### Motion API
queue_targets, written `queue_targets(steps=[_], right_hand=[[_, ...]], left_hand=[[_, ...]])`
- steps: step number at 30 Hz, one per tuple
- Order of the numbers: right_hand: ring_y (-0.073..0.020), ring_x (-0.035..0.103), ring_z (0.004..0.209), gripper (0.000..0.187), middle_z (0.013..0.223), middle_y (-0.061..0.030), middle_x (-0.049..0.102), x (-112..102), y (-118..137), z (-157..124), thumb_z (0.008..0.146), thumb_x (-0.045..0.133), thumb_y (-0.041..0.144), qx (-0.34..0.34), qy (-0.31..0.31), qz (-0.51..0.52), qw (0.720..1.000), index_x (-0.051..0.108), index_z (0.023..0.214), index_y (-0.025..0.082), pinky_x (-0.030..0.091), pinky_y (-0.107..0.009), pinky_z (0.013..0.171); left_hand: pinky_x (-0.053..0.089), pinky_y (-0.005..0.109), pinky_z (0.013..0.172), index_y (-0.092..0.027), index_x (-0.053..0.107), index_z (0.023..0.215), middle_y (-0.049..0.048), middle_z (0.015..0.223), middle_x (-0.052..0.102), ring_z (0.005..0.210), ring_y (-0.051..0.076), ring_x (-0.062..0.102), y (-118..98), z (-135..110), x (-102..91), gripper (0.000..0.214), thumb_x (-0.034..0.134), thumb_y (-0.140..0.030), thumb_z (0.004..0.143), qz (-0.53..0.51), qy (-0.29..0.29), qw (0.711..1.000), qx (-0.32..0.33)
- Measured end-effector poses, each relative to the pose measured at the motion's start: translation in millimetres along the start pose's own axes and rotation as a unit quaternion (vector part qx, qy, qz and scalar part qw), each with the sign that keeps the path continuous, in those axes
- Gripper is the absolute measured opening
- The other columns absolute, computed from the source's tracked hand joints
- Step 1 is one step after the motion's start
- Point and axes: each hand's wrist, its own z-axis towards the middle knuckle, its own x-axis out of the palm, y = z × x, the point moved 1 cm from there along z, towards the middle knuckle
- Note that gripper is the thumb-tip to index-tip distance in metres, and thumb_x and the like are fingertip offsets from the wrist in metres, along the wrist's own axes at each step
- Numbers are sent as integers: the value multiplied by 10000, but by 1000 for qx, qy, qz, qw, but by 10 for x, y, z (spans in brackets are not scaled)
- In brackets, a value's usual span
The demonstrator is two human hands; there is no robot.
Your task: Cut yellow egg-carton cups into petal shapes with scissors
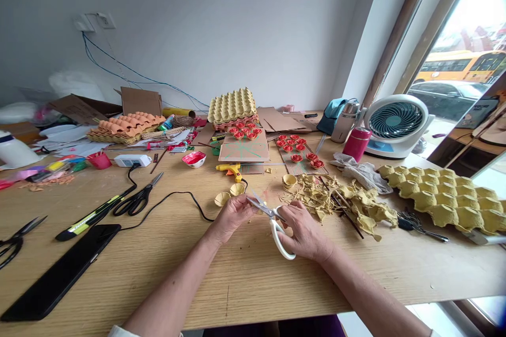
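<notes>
My right hand (pixel 303 233) grips white-handled scissors (pixel 272 221), blades pointing left and parted. My left hand (pixel 233 216) is closed in a pinch at the blade tips, holding a small piece I cannot make out. Just beyond the hands lie small yellow egg-carton cups (pixel 237 189) and a heap of yellow carton scraps (pixel 316 195). A yellow glue gun (pixel 231 169) lies behind the cups, its black cord running left across the wooden table (pixel 253 279).
A yellow egg tray (pixel 443 201) sits at right, a white fan (pixel 397 124) and red flask (pixel 357 143) behind it. Red paper roses (pixel 294 148) on cardboard and stacked egg trays (pixel 232 106) stand at the back. Black scissors (pixel 138 200) and a black flat slab (pixel 63 274) lie at left.
</notes>
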Motion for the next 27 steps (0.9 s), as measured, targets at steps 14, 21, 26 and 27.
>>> queue_targets(steps=[14, 21, 26, 27], right_hand=[[-154, 486, 634, 191, 708, 5, 573, 20, -19, -2, 883, 579, 319, 3, 29, 24, 999, 469, 771, 211, 341, -333, 794], [-153, 415, 621, 220, 646, 17, 510, 17, -21, 19, 873, 567, 270, 52, 32, 65, 996, 432, 707, 218, 322, -301, 709], [-143, 376, 606, 276, 602, 42, 431, 26, -18, 44, 877, 592, 290, 126, -4, 122, 985, 418, 675, 216, 304, -285, 660], [-139, 373, 600, 282, 599, 45, 425, 29, -23, 46, 876, 602, 304, 139, -11, 139, 980, 431, 671, 214, 305, -283, 652]], left_hand=[[400, 254, 747, -166, 732, 768, -1, 733, 652, 731, 131, 524, -21, 25, -163, 76, 766, -215, 720, 118, 10, 993, 13], [423, 276, 768, -164, 710, 830, 15, 788, 653, 770, 148, 550, -25, 37, -154, 178, 768, -255, 688, 112, 6, 994, -9], [439, 269, 730, -165, 653, 932, 13, 811, 603, 764, 140, 541, -83, 17, -122, 318, 785, -306, 679, 89, -7, 996, -28], [432, 260, 707, -168, 642, 952, -4, 775, 574, 733, 129, 525, -83, 14, -119, 338, 787, -308, 682, 86, -8, 996, -30]])
